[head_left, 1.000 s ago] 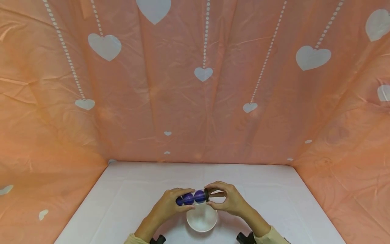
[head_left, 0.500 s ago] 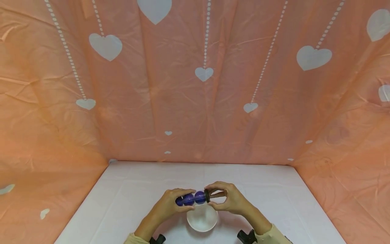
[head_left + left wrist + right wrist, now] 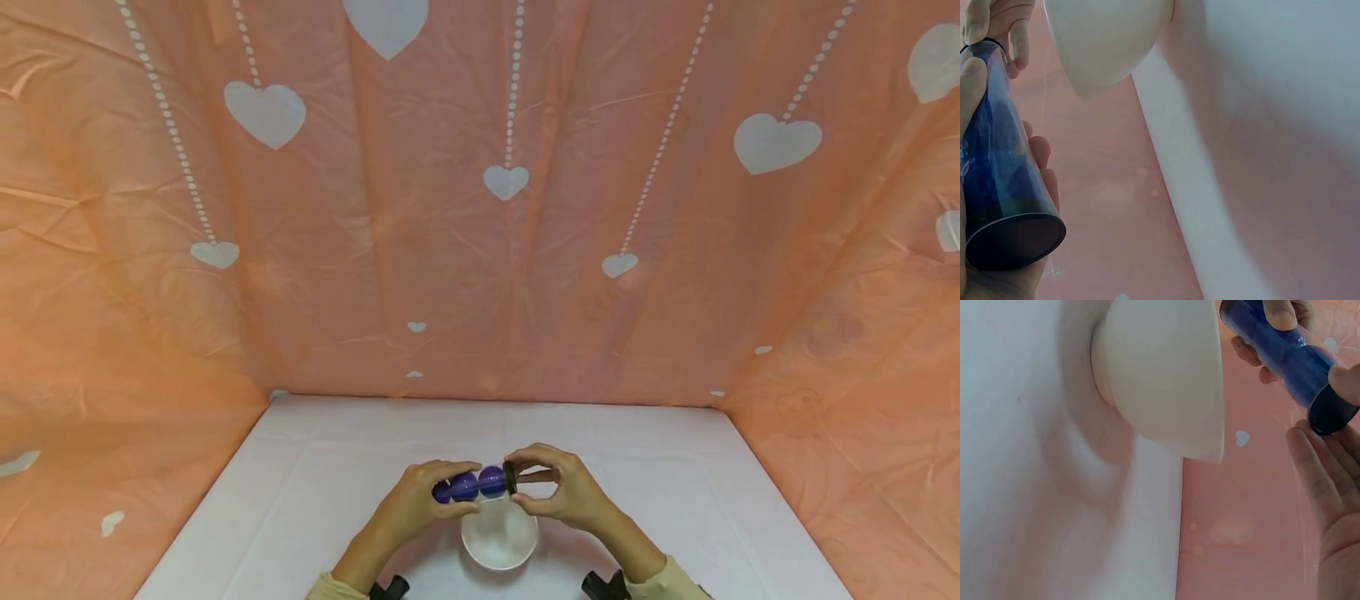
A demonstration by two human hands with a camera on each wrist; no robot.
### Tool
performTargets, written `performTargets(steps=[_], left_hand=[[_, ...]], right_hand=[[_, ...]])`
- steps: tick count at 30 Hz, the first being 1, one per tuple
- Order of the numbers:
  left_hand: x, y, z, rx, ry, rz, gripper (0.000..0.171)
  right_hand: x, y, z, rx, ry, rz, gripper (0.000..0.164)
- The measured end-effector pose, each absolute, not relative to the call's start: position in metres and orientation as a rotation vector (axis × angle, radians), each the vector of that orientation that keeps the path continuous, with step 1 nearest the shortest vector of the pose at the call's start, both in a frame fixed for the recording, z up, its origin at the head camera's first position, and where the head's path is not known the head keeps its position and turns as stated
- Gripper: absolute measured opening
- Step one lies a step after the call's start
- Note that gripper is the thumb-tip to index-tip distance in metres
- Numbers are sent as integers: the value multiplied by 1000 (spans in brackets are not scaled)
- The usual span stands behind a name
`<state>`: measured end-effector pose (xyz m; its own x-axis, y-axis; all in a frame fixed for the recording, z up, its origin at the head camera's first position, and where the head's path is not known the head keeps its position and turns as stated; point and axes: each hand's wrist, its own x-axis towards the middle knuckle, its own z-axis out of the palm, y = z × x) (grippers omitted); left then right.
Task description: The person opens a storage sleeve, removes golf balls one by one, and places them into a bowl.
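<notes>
A clear tube with purple-blue balls inside lies nearly level above the near side of the table. My left hand grips its left part, fingers along the far side and thumb along the near side. At the other end, my right hand pinches the dark lid between thumb and fingers. The lid sits at the tube's end. In the left wrist view, the tube's dark base faces the camera. Just below and partly overlapped by the tube stands a white bowl.
The white table ends at an orange curtain printed with white hearts. Curtain also closes off the left and right sides. Dark wrist-worn pieces show near both sleeves.
The head view has shifted slightly. Both hands keep their hold on the tube and its lid, with hardly any movement.
</notes>
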<state>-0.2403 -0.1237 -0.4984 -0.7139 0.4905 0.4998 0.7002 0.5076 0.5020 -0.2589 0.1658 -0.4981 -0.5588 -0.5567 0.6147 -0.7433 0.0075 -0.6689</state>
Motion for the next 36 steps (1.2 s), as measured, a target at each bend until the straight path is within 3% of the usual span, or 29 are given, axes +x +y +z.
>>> performTargets(steps=[17,36], left_hand=[[-242,-125,-501,-1009,-2452,-1089,52],[-241,-133,-495,-849,-2587,-1045,53]], right_hand=[[-259,174,-493,1402,-2149,1732,46],[-263,184,-500,1229,-2124,1760,49]])
